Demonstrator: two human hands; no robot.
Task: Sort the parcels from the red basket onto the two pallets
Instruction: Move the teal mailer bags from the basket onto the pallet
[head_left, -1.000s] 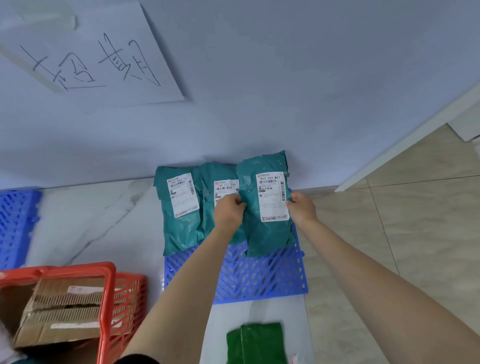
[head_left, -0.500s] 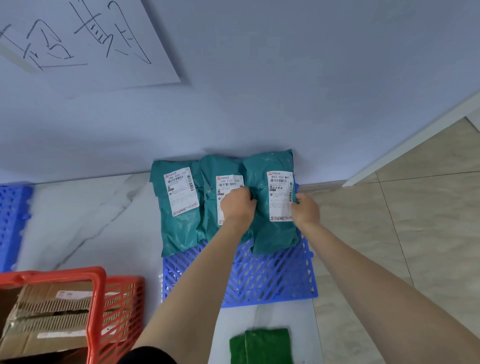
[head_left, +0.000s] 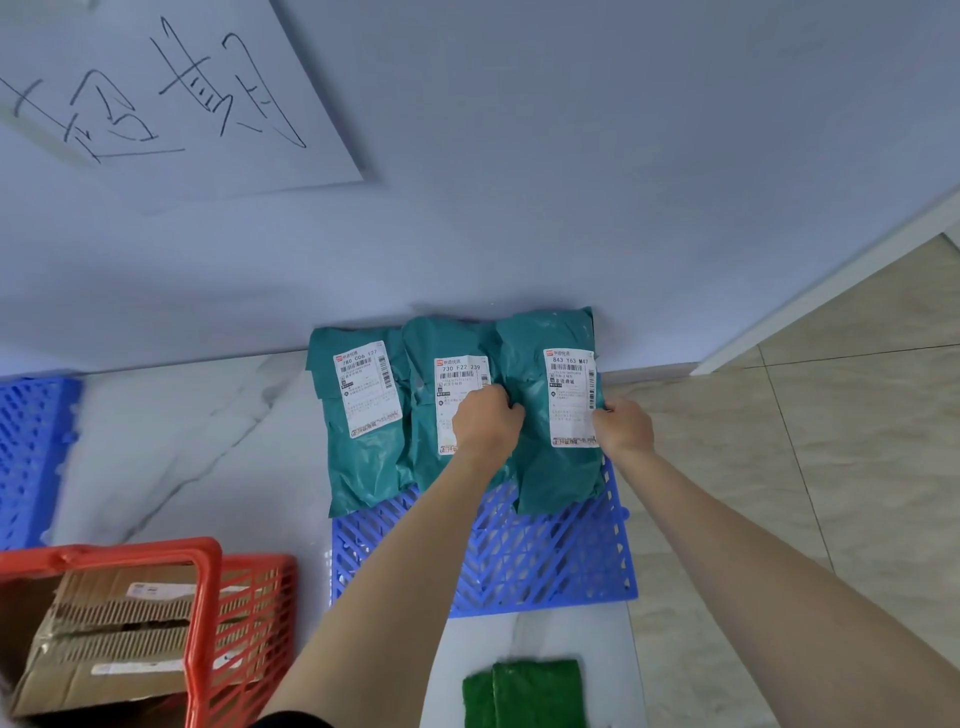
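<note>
Three teal parcels on blue pallet (head_left: 519, 566) at frame centre — left hand (head_left: 485, 423) and right hand (head_left: 623, 428) pinch the rightmost parcel (head_left: 540, 415) (label up) by its edges; red basket (head_left: 244, 613) lower left.

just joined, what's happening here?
A person is sorting parcels. Both hands grip the rightmost teal parcel, left hand on its left edge, right hand on its right, standing it against the wall on the blue pallet beside two other teal parcels. The red basket holds a cardboard box. A second blue pallet lies at far left.
</note>
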